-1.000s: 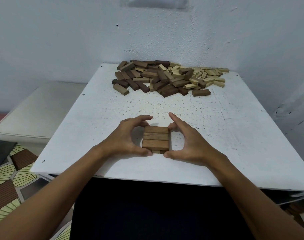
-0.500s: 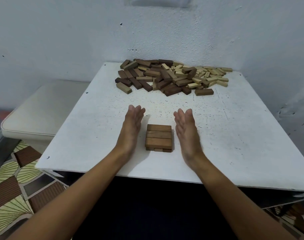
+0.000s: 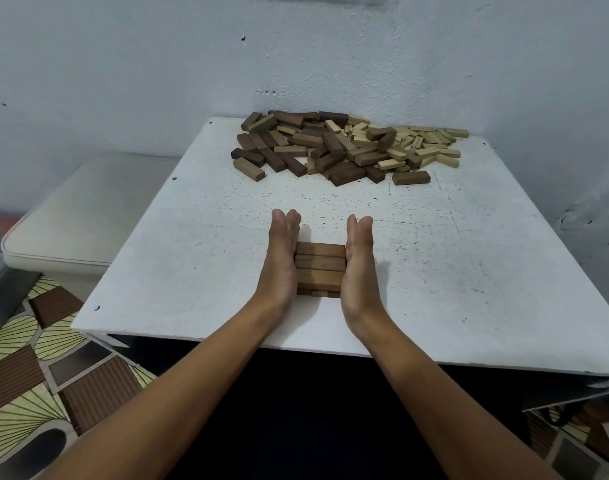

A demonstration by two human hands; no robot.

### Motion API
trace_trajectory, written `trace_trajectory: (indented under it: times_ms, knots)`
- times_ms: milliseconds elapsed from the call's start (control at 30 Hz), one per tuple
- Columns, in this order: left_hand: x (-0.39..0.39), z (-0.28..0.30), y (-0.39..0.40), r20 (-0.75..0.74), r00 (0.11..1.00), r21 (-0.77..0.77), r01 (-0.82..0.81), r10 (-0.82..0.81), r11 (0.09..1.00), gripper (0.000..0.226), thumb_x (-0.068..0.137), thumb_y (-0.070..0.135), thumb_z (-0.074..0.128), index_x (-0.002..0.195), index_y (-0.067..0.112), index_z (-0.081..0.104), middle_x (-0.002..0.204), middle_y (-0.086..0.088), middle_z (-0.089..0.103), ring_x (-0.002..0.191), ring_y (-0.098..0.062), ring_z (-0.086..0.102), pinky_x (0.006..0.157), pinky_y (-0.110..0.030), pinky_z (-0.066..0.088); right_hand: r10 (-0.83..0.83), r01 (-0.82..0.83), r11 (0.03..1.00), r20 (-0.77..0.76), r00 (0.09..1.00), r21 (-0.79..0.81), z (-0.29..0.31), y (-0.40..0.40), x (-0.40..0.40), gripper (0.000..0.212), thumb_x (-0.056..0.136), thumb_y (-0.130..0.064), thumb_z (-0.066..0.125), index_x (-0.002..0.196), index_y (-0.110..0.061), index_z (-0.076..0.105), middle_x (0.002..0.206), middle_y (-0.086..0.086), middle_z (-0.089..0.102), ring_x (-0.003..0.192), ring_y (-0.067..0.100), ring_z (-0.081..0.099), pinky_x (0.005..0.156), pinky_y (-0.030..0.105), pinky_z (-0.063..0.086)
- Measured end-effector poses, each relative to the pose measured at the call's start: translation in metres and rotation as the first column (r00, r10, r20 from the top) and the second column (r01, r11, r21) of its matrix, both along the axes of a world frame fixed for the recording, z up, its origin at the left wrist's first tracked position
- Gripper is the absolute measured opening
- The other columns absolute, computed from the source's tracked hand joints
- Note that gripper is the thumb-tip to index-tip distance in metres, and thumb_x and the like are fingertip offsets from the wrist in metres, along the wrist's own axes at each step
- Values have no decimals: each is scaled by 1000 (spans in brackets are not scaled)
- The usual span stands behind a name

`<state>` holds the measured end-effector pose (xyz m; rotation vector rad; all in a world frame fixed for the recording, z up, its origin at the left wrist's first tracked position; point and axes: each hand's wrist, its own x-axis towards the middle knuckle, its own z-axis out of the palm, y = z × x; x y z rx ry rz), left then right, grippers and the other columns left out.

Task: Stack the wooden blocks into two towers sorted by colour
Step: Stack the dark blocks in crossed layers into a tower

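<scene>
Two hands: the left hand [image 3: 281, 258] and the right hand [image 3: 359, 261], one on each side of a single low stack [image 3: 319, 268]. The stack's top layer counts three dark blocks laid side by side; a second layer shows beneath it, its blocks too hidden to count. One bench [image 3: 469, 271]. One loose pile [image 3: 348, 147] of dark and pale blocks lies at the far end, too many and too overlapped to count. One cushioned seat [image 3: 81, 216] stands to the left.

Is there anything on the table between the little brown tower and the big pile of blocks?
No, nothing visible. Only bare white table lies between the brown stack, pressed by the left hand and right hand, and the pile.
</scene>
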<state>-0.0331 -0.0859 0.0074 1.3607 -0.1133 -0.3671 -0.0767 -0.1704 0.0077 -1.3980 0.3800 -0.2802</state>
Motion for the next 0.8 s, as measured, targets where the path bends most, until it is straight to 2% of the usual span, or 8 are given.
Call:
trace_trajectory:
  times_ms: [167, 300, 400, 467, 533, 633, 700, 800]
  knots:
    - [-2, 0, -1, 33, 999, 40, 3, -4, 999, 67, 100, 57, 10, 154, 20, 28, 159, 8, 29, 145, -2, 24, 112, -20, 17, -3, 3, 1000, 0, 1000, -19, 0, 3, 0, 94, 77, -72, 20, 156, -20, 15, 161, -12, 15, 144, -4, 15, 122, 26, 10]
    - [-2, -2, -1, 50, 999, 52, 16, -18, 999, 68, 100, 58, 11, 153, 21, 29, 159, 8, 30, 145, -2, 24, 115, -23, 16, -14, 14, 1000, -5, 1000, -23, -2, 2, 1, 93, 85, -79, 20, 156, -20, 14, 162, -11, 13, 145, -4, 13, 123, 28, 9]
    - [4, -3, 6, 118, 992, 115, 37, -51, 993, 71, 92, 67, 29, 146, 23, 42, 150, 13, 41, 134, 6, 37, 116, -25, 21, 23, -22, 999, 10, 1000, -49, -5, -3, 3, 93, 83, -78, 37, 156, -23, 20, 161, -9, 21, 141, -4, 22, 121, 29, 17]
    - [12, 0, 19, 249, 963, 241, 41, -102, 970, 63, 81, 54, 47, 135, 24, 54, 135, 15, 54, 116, 13, 49, 107, -23, 33, 26, -24, 991, 16, 1000, -131, -5, -18, 2, 85, 81, -61, 52, 153, -23, 29, 157, -9, 31, 141, 2, 31, 113, 26, 27]
    - [24, 5, 36, 375, 894, 442, 62, -247, 895, 68, 68, 49, 61, 130, 24, 59, 131, 13, 58, 117, 3, 54, 104, -26, 40, 114, -112, 949, -8, 993, -294, 5, -42, -3, 77, 76, -37, 58, 149, -20, 38, 150, -7, 43, 138, 5, 37, 109, 26, 34]
    - [38, 19, 53, 318, 732, 807, 124, -602, 578, 92, 56, 60, 69, 139, 24, 50, 139, 8, 51, 124, -5, 45, 102, -27, 38, 326, -393, 700, -223, 919, -596, 15, -72, -7, 76, 75, -30, 72, 145, -23, 43, 142, -6, 49, 134, 10, 42, 115, 39, 35]
    - [45, 27, 52, 239, 635, 908, 121, -734, 401, 101, 54, 63, 76, 142, 22, 46, 135, 7, 50, 119, -7, 44, 96, -24, 37, 365, -517, 483, -374, 853, -707, 20, -79, -4, 87, 74, -35, 83, 147, -24, 38, 143, -4, 46, 132, 12, 41, 111, 43, 38]
    - [50, 33, 42, 213, 551, 945, 93, -807, 313, 103, 54, 62, 87, 139, 19, 48, 123, 6, 51, 109, -10, 46, 90, -25, 40, 356, -578, 268, -479, 803, -771, 29, -77, 5, 98, 66, -50, 86, 146, -22, 37, 138, -5, 44, 125, 11, 40, 106, 39, 41]
